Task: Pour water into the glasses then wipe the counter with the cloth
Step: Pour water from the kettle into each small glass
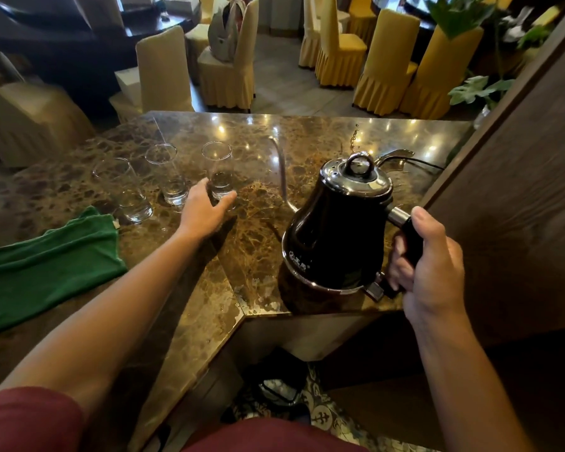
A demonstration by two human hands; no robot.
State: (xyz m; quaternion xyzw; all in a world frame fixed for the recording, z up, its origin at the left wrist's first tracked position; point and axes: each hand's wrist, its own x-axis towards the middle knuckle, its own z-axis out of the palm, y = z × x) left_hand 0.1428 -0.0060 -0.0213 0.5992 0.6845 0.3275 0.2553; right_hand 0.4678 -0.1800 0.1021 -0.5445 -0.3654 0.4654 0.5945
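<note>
Three tall clear glasses stand in a row on the brown marble counter (307, 138). My left hand (204, 207) curls around the base of the right glass (217, 164), which holds a little water. The middle glass (167, 172) and the left glass (124, 190) stand free beside it. A black kettle (336, 230) with a thin gooseneck spout and chrome lid sits on the counter near its front edge. My right hand (428, 256) grips its black handle. A green cloth (46, 265) lies flat at the counter's left.
A dark wooden panel (519, 190) rises close to the right of the kettle. A power cord (428, 163) trails behind the kettle. Yellow-covered chairs (385, 60) and a green plant (480, 89) stand beyond the counter. A bag lies on the patterned floor below.
</note>
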